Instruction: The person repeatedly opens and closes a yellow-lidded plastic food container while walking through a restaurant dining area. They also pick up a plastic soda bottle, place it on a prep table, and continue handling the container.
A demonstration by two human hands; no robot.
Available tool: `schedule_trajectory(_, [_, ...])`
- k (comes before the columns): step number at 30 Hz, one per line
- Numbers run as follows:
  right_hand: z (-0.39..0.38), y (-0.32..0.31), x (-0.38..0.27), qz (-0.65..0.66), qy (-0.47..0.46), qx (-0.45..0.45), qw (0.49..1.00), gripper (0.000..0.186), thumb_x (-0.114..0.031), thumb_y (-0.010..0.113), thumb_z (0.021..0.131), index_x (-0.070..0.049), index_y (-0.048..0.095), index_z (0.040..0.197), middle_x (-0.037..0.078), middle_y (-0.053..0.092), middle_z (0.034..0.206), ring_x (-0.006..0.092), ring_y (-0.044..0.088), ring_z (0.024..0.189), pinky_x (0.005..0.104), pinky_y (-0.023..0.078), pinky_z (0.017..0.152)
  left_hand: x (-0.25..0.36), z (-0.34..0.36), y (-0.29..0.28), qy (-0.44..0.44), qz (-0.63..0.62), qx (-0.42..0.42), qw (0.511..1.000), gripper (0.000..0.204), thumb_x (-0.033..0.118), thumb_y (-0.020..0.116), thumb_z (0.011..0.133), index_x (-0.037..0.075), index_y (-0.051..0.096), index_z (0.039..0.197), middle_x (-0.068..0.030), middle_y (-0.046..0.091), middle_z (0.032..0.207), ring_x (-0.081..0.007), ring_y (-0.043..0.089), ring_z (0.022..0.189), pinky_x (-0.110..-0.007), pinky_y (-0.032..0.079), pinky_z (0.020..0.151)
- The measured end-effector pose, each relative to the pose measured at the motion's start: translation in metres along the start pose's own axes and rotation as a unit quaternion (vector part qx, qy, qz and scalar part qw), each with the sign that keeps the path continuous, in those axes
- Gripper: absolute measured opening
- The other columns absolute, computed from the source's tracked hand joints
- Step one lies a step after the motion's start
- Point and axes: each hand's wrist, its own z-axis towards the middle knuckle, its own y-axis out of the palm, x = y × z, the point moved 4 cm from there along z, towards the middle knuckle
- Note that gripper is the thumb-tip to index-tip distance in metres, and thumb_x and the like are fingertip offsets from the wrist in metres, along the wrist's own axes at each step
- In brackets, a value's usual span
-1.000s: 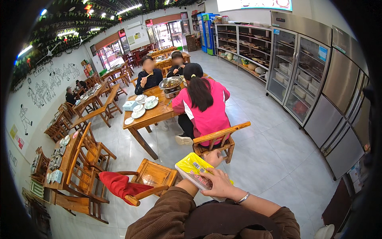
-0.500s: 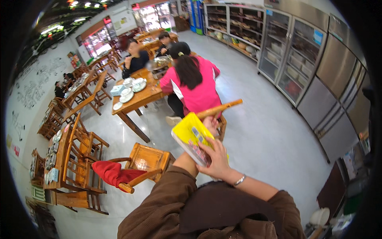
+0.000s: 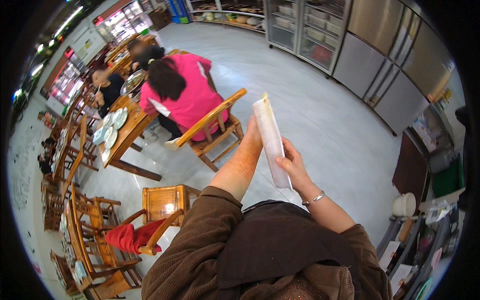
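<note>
Both of my hands hold a flat packet (image 3: 271, 140), seen now edge-on with its pale back toward me and a thin yellow strip along its top. My left hand (image 3: 252, 137) presses against the packet's left face, mostly hidden behind it, with the bare forearm rising out of a brown sleeve. My right hand (image 3: 291, 165) grips the packet's lower right edge; a silver bracelet circles that wrist. The packet stands nearly upright in front of my chest, above the tiled floor.
A person in a pink jacket (image 3: 187, 95) sits on a wooden chair (image 3: 212, 130) at a wooden table (image 3: 127, 132) with stacked dishes and other diners. A wooden chair with a red cloth (image 3: 131, 236) stands at lower left. Steel fridges (image 3: 372, 60) line the right wall; a cluttered trolley (image 3: 425, 225) stands at right.
The packet has turned from its yellow face lying flat toward me to standing on edge. My hands rose with it, and my head turned right and tilted down.
</note>
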Motion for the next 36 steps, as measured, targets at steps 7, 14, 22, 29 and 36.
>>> schedule_trajectory(7, [-0.017,-0.067,-0.034,-0.309,-0.161,0.105,0.931,0.073,-0.029,0.072,0.07,-0.009,0.048,0.136,0.014,0.041,0.141,0.0305,0.042,0.127,0.0428,0.034,0.105,-0.081,0.054,0.075,-0.03,-0.135,-0.209,0.968,0.035,0.041,0.043,0.098,0.013,0.05,0.119,-0.0042,0.054,0.119,-0.0162,0.047,0.122,-0.047,0.028,0.107])
schedule_trajectory(14, [-0.014,-0.087,-0.028,-0.518,-0.183,0.202,0.811,0.073,-0.03,0.078,0.061,-0.011,0.056,0.128,0.019,0.039,0.14,0.0427,0.037,0.128,0.052,0.031,0.104,-0.115,0.059,0.114,-0.116,-0.142,-0.271,0.945,0.035,0.035,0.04,0.099,0.012,0.042,0.125,-0.0029,0.048,0.124,-0.0163,0.044,0.122,-0.046,0.028,0.107])
schedule_trajectory(22, [0.029,-0.166,-0.018,-0.316,-0.123,0.183,0.923,0.072,-0.018,0.074,0.067,-0.002,0.049,0.133,0.02,0.037,0.14,0.0366,0.04,0.129,0.0452,0.037,0.105,-0.163,0.154,0.168,-0.167,-0.206,-0.22,0.939,0.031,0.035,0.046,0.097,0.011,0.048,0.118,-0.0041,0.053,0.112,-0.0176,0.05,0.109,-0.042,0.036,0.097])
schedule_trajectory(29, [0.106,-0.184,-0.03,-0.467,-0.171,0.092,0.862,0.072,-0.021,0.075,0.064,-0.005,0.051,0.13,0.02,0.04,0.137,0.0386,0.039,0.127,0.0486,0.034,0.105,-0.148,0.221,0.182,-0.163,-0.25,-0.226,0.928,0.029,0.035,0.051,0.095,0.011,0.054,0.111,-0.0052,0.057,0.102,-0.0187,0.055,0.098,-0.039,0.043,0.088])
schedule_trajectory(36, [0.157,-0.206,-0.025,-0.485,-0.171,0.061,0.856,0.075,-0.027,0.077,0.062,-0.006,0.052,0.13,0.02,0.042,0.135,0.039,0.042,0.124,0.049,0.035,0.102,-0.135,0.271,0.186,-0.113,-0.304,-0.37,0.871,0.027,0.034,0.057,0.093,0.01,0.06,0.104,-0.0064,0.062,0.091,-0.0198,0.06,0.086,-0.036,0.051,0.079])
